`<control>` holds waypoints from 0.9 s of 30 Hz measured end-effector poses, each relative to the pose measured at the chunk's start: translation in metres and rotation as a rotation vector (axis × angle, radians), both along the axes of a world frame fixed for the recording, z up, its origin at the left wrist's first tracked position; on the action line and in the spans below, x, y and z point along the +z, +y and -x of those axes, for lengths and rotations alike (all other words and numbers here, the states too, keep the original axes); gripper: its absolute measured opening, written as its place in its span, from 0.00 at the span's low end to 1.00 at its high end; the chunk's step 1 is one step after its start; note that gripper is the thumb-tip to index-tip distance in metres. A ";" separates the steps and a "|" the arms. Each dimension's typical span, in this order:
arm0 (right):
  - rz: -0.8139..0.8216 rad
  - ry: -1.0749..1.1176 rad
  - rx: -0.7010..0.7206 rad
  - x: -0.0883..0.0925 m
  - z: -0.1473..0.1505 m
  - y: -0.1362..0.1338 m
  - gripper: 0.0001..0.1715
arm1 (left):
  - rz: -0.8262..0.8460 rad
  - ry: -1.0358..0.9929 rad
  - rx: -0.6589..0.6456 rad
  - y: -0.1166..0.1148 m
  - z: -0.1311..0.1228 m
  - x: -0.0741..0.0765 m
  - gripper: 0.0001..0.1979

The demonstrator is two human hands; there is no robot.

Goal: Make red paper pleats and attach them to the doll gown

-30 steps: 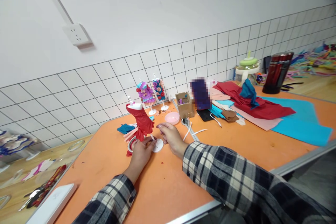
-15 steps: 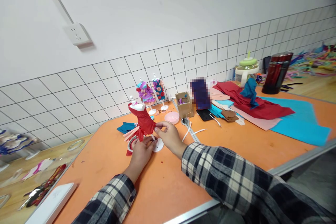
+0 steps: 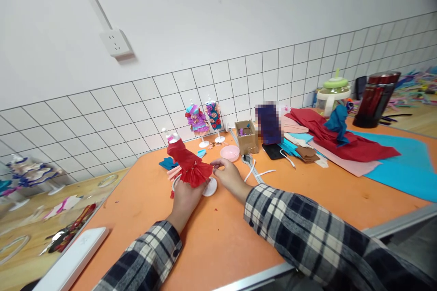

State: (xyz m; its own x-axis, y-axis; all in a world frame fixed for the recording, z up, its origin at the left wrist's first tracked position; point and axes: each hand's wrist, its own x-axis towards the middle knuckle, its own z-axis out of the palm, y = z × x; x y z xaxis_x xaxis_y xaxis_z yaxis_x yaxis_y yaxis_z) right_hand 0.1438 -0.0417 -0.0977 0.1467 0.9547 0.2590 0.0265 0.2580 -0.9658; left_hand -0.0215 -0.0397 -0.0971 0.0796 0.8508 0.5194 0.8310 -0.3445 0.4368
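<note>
A small white dress form [image 3: 173, 137] in a red crepe-paper dress [image 3: 183, 153] leans to the left over the table. Its flared, gathered skirt [image 3: 196, 173] hides most of my left hand's fingers. My left hand [image 3: 187, 196] is closed around the form's stand below the skirt. At the skirt's right edge, my right hand [image 3: 230, 178] pinches the red paper between thumb and forefinger. The form's round white base [image 3: 210, 187] shows between my hands. Behind it stand two more dressed forms, one in a purple ruffled dress [image 3: 197, 120], one in a teal floral dress [image 3: 214, 116].
Beyond my hands are a pink dish [image 3: 230, 153], scissors [image 3: 251, 168] and a small cardboard box [image 3: 247, 138]. Red [image 3: 355, 146] and blue paper sheets [image 3: 406, 177] spread to the right, near a dark red thermos [image 3: 376, 100]. A white box-like object [image 3: 73, 259] lies at the left edge.
The red skirt now flares to the right over my left hand, where it hung lower before. The form tilts further left. The whole view has shifted, with objects appearing further right.
</note>
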 end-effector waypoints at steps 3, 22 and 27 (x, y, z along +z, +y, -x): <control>-0.013 -0.029 0.103 -0.002 0.002 -0.001 0.14 | -0.010 -0.052 -0.017 -0.002 0.000 -0.002 0.13; -0.005 -0.086 0.327 -0.002 0.002 -0.010 0.14 | 0.048 0.032 -0.072 -0.011 -0.001 0.002 0.13; -0.014 -0.088 0.284 0.002 0.003 -0.014 0.13 | 0.059 0.025 -0.079 -0.010 -0.001 0.002 0.12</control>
State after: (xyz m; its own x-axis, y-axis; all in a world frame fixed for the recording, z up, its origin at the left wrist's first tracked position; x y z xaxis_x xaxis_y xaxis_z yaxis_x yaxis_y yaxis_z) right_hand 0.1404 -0.0557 -0.0958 -0.1496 0.9506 0.2719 0.0349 0.2798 -0.9594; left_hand -0.0206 -0.0500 -0.0954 0.1597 0.8705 0.4656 0.8132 -0.3834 0.4379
